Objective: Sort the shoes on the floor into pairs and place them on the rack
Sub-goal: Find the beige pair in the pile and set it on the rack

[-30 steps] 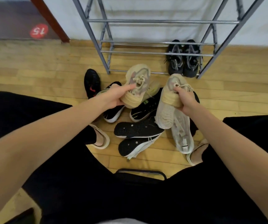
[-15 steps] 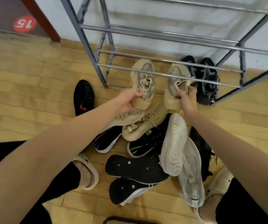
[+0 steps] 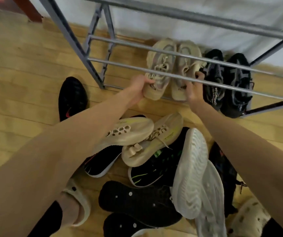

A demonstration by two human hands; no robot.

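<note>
Under rack [image 3: 137,65] rails: left hand [image 3: 138,86] gripping 1 beige sneaker [image 3: 159,69], right hand [image 3: 194,90] gripping its mate [image 3: 186,63], beside 2 black shoes [image 3: 226,79].

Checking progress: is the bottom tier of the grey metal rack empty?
No: a black knit pair already sits there, with both hands setting beige sneakers beside it.
</note>
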